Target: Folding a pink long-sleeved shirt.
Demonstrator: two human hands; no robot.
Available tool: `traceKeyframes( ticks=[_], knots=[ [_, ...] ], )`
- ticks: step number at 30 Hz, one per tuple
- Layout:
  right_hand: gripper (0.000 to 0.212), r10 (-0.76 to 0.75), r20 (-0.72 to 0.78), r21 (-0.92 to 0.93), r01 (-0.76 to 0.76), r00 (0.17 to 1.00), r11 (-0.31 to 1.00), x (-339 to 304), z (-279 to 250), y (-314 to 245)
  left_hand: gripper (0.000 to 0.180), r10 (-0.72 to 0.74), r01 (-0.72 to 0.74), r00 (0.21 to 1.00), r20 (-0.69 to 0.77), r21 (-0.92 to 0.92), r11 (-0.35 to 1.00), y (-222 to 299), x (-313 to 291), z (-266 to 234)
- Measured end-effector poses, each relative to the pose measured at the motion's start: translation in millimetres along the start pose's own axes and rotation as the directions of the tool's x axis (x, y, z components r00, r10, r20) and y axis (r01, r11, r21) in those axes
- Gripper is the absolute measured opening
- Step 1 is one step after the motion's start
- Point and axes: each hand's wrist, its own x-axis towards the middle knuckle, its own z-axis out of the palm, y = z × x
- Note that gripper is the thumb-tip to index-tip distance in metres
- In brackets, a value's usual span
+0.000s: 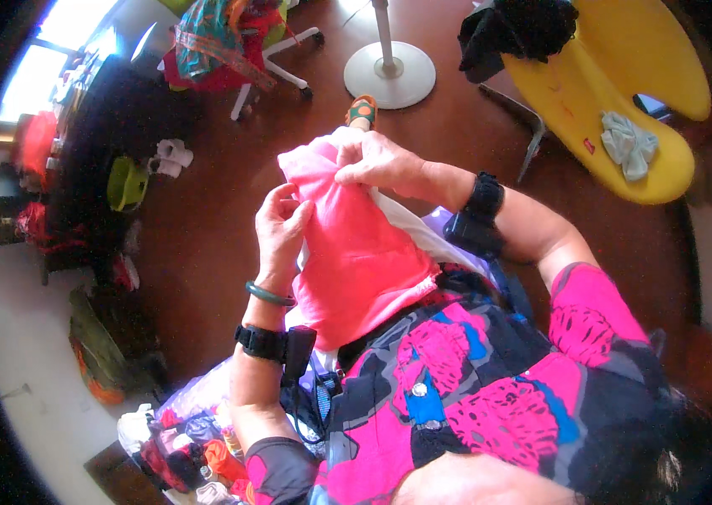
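Observation:
A bright pink piece of cloth, perhaps a garment, lies spread over my lap, its wavy near hem close to my waist. At its far left edge, my left hand pinches the fabric between thumb and fingers. Higher and to the right, my right hand grips the gathered far end with thumb and bent fingers. White cloth shows from beneath the pink one on the right. Each forearm wears a black strap with a small device, and a dark green bangle circles my left wrist.
Beyond my foot stands a white round pole base. A yellow curved chair at the far right bears a pale crumpled cloth. Several clothes lie heaped at lower left. A wheeled chair holds bags at the far left.

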Motion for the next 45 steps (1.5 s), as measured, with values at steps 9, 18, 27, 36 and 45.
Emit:
traceKeyframes(
  ticks=[9, 18, 27, 36, 45],
  knots=[
    [0.042, 0.103, -0.002, 0.246, -0.099, 0.995, 0.964, -9.5, 11.7, -22.8, 0.025, 0.116, -0.114, 0.992, -0.058, 0.043, 0.993, 0.4, -9.8, 1.7],
    [0.029, 0.276, 0.147, 0.385, -0.312, 0.95, 0.868, 0.5, 10.5, -2.3, 0.029, 0.087, -0.122, 0.989, -0.121, -0.325, 0.938, 3.4, -15.0, 0.1],
    [0.03, 0.347, 0.177, 0.302, -0.387, 0.921, 0.871, 14.2, 14.2, -13.8, 0.029, 0.467, -0.72, 0.69, 0.554, 0.59, 0.364, 8.0, -93.3, 30.8],
    [0.026, 0.209, 0.066, 0.067, -0.214, 0.976, 0.975, 46.2, 26.8, -9.7, 0.048, 0.406, -0.717, 0.697, 0.591, 0.578, 0.39, 17.0, -89.8, 33.8],
    [0.014, 0.327, 0.234, 0.61, -0.4, 0.915, 0.683, 82.7, 34.5, -25.6, 0.054, 0.421, -0.654, 0.752, 0.507, 0.653, 0.381, 13.4, -94.0, 35.9]
  ],
)
